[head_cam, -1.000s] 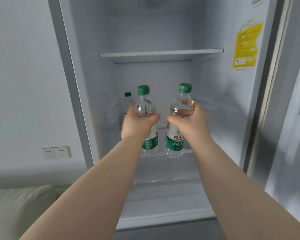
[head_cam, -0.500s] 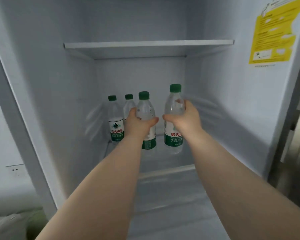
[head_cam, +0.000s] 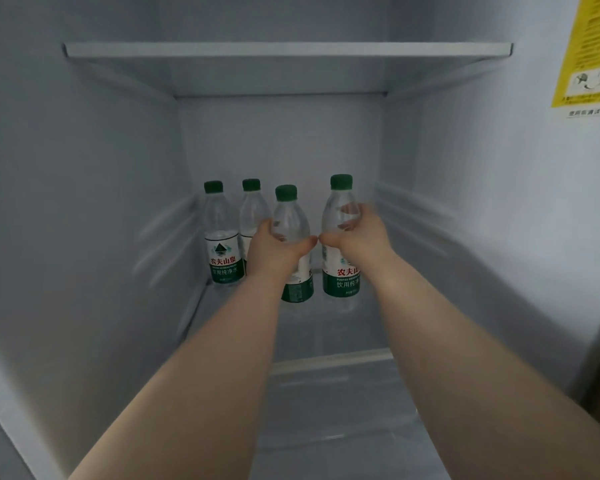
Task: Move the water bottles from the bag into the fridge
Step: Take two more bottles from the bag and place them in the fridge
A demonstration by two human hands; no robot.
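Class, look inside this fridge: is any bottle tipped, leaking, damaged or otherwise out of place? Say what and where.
Nothing stands out. All four are upright and capped: the far-left bottle and second bottle stand free, the left hand grips the third bottle, the right hand the fourth bottle. No spill shows on the shelf.

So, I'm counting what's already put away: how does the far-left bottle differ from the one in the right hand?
The far-left bottle stands untouched; the right-hand bottle is gripped round its upper body by the right hand. The far-left bottle sits by the left wall; the right-hand bottle is nearer the right. Both are upright, clear, green-capped.
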